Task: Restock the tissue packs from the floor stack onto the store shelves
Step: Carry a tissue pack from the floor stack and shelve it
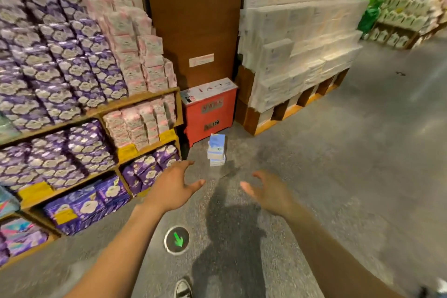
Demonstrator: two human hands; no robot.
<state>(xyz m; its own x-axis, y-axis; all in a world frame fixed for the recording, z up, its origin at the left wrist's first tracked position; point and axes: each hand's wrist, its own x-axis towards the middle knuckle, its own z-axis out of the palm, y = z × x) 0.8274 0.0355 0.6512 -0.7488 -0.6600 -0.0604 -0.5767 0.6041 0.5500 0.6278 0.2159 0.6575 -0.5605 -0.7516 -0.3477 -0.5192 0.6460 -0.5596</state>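
Ahead, sm. blue-white tissue stack point(216, 150) on floor, hands apart, empty.

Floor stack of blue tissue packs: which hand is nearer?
Left. The left hand reaches just below-left of the tissue stack; the right hand hangs lower and off to its right. Both are open and empty.

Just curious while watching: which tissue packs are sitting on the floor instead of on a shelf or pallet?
The small light-blue stack before the red box, just beyond both open hands; the purple, pink and white packs are shelved or palletised.
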